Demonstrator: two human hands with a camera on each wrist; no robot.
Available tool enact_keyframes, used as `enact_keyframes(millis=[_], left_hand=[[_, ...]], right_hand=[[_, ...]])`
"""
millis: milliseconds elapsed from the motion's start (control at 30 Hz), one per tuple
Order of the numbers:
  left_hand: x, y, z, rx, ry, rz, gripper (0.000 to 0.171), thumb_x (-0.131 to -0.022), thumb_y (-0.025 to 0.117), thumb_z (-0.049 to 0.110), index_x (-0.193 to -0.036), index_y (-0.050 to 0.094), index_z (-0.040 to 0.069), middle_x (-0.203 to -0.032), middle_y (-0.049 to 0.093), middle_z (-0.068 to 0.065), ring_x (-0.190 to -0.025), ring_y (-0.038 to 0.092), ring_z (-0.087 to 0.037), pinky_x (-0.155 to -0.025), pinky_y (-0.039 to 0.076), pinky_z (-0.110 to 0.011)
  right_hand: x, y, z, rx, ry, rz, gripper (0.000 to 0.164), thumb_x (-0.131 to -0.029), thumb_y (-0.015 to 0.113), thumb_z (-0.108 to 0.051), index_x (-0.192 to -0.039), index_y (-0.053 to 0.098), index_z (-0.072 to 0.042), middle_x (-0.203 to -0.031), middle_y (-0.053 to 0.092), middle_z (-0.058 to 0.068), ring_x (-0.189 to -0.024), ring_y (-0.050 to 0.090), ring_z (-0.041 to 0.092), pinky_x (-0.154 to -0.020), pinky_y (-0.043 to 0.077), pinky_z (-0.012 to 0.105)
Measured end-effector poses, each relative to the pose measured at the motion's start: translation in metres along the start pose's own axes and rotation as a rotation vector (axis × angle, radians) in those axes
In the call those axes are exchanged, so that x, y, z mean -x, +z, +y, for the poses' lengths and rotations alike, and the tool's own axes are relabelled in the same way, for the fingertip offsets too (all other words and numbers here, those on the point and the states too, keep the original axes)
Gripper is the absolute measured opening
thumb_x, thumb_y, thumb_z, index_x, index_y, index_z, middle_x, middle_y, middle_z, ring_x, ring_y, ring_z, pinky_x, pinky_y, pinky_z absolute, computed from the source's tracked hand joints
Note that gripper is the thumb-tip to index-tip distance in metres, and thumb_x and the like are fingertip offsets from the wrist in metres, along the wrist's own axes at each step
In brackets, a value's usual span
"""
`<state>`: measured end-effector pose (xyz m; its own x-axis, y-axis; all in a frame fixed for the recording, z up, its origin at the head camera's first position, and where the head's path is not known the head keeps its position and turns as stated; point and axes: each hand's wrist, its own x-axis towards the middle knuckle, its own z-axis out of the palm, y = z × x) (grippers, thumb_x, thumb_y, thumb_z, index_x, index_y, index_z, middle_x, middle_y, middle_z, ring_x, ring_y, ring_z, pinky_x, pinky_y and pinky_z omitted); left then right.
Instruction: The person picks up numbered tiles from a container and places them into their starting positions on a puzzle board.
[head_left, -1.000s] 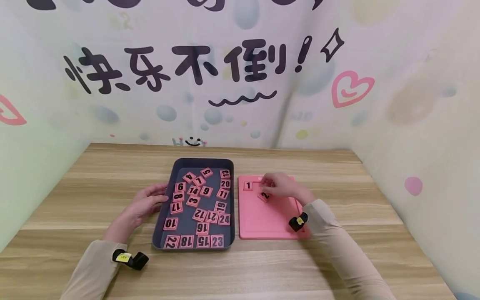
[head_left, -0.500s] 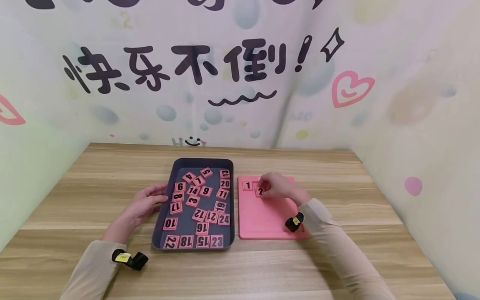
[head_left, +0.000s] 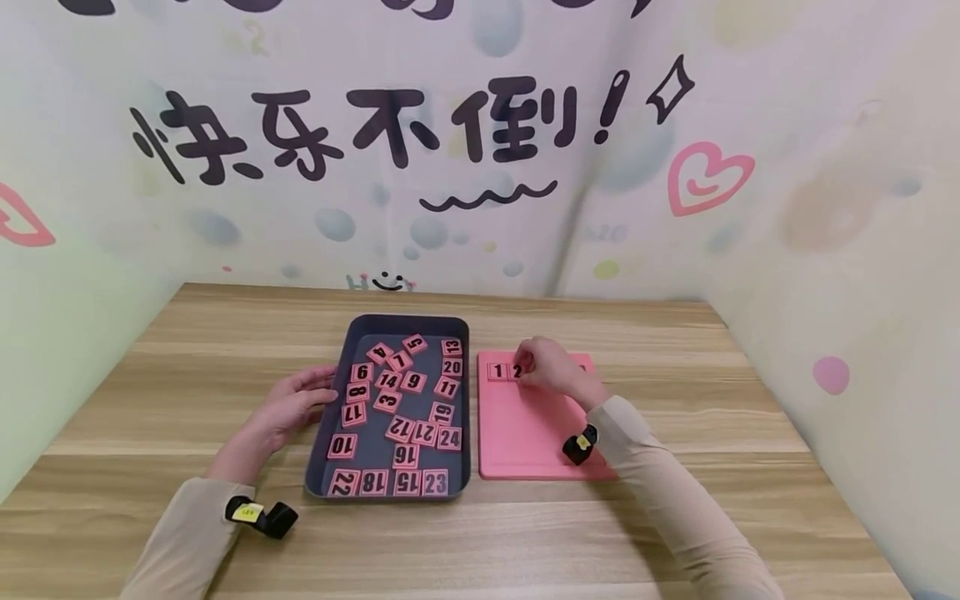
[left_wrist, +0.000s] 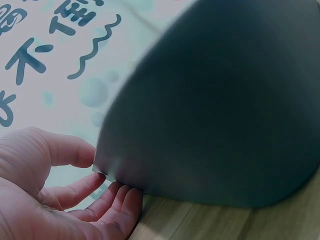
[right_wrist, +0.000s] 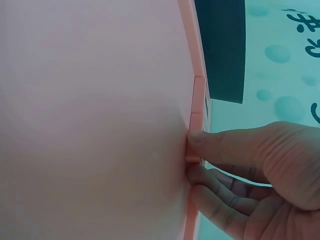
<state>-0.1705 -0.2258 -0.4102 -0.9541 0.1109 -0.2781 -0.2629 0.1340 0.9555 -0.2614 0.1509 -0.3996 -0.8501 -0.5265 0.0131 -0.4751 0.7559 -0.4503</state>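
While the loose left fingers (left_wrist: 120,212) touch the tray (head_left: 371,442), the right fingers (right_wrist: 215,201) apparently pinch half-covered tile 2 (head_left: 517,372).

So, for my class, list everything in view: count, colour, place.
Table: 1, wood brown, foreground
Board: 1, pink, on the table
Tray: 1, dark grey, left of the board
Number tiles: 22, pink and black, in the tray
Tile 1: 1, pink, board's far left corner
Tile 2: 1, pink, beside tile 1, partly hidden
Wall covering: 1, whitish, writing, dots and hearts, behind the table
Sleeves: 2, beige, lower left and right
Wrist cameras: 2, black, on the sleeves
Left hand: 1, bare, fingers touching the tray
Right hand: 1, bare, fingers pinching tile 2
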Motion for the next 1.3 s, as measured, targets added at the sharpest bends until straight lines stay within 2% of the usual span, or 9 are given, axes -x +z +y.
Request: enact_keyframes(millis=[233, 367, 533, 733, 933, 1067, 1300], left_hand=[[0.002, -0.001, 0.0, 0.002, 0.005, -0.003, 0.057, -0.093, 0.05, 0.005, -0.143, 0.025, -0.008, -0.138, 0.035, -0.027, -0.098, 0.051, -0.007, -0.082, 0.046, -0.025], [0.002, -0.002, -0.001, 0.007, 0.005, -0.001, 0.058, -0.093, 0.05, 0.005, -0.143, 0.025, -0.008, -0.139, 0.035, -0.028, -0.097, 0.051, -0.006, -0.082, 0.046, -0.025], [0.001, -0.003, -0.001, 0.012, 0.001, -0.002, 0.058, -0.093, 0.05, 0.006, -0.143, 0.025, -0.008, -0.14, 0.034, -0.028, -0.097, 0.052, -0.006, -0.082, 0.046, -0.025], [0.0, -0.002, -0.001, 0.015, -0.005, -0.002, 0.057, -0.093, 0.05, 0.006, -0.143, 0.026, -0.006, -0.141, 0.034, -0.028, -0.1, 0.052, -0.009, -0.084, 0.045, -0.026], [-0.001, -0.001, -0.001, 0.013, -0.006, 0.0, 0.056, -0.093, 0.049, 0.005, -0.143, 0.026, -0.006, -0.141, 0.034, -0.027, -0.106, 0.05, -0.015, -0.085, 0.044, -0.027], [-0.001, -0.002, 0.0, 0.017, -0.004, -0.005, 0.057, -0.093, 0.05, 0.005, -0.143, 0.026, -0.007, -0.14, 0.034, -0.027, -0.102, 0.051, -0.011, -0.084, 0.044, -0.026], [-0.001, -0.002, 0.001, 0.019, -0.005, 0.0, 0.057, -0.093, 0.05, 0.005, -0.143, 0.026, -0.007, -0.14, 0.035, -0.027, -0.101, 0.051, -0.012, -0.084, 0.045, -0.026]], right_hand=[[-0.009, -0.008, -0.009, -0.007, -0.018, 0.007, 0.026, -0.077, 0.073, -0.004, -0.1, 0.063, 0.004, -0.089, 0.061, 0.013, -0.08, 0.056, 0.023, -0.073, 0.049, 0.035], [-0.023, -0.013, -0.026, -0.069, -0.021, 0.009, 0.031, -0.081, 0.071, -0.006, -0.108, 0.061, 0.006, -0.1, 0.063, 0.018, -0.088, 0.061, 0.026, -0.078, 0.051, 0.037], [-0.043, -0.013, -0.053, -0.165, 0.001, -0.004, 0.032, -0.083, 0.071, -0.011, -0.111, 0.061, 0.001, -0.103, 0.063, 0.014, -0.091, 0.06, 0.023, -0.08, 0.05, 0.034], [-0.066, -0.001, -0.081, -0.245, -0.033, -0.047, 0.03, -0.084, 0.07, -0.01, -0.11, 0.061, 0.002, -0.105, 0.062, 0.017, -0.09, 0.059, 0.021, -0.078, 0.051, 0.029], [-0.08, 0.014, -0.104, -0.245, -0.1, -0.089, 0.03, -0.083, 0.071, -0.009, -0.109, 0.063, 0.002, -0.104, 0.063, 0.016, -0.089, 0.06, 0.02, -0.077, 0.05, 0.028], [-0.084, 0.023, -0.112, -0.259, -0.107, -0.127, 0.029, -0.083, 0.071, -0.006, -0.109, 0.063, 0.002, -0.102, 0.063, 0.016, -0.088, 0.06, 0.02, -0.074, 0.049, 0.025], [-0.084, 0.036, -0.121, -0.264, -0.112, -0.193, 0.028, -0.082, 0.072, -0.008, -0.108, 0.064, -0.001, -0.096, 0.063, 0.009, -0.086, 0.059, 0.015, -0.073, 0.048, 0.022]])
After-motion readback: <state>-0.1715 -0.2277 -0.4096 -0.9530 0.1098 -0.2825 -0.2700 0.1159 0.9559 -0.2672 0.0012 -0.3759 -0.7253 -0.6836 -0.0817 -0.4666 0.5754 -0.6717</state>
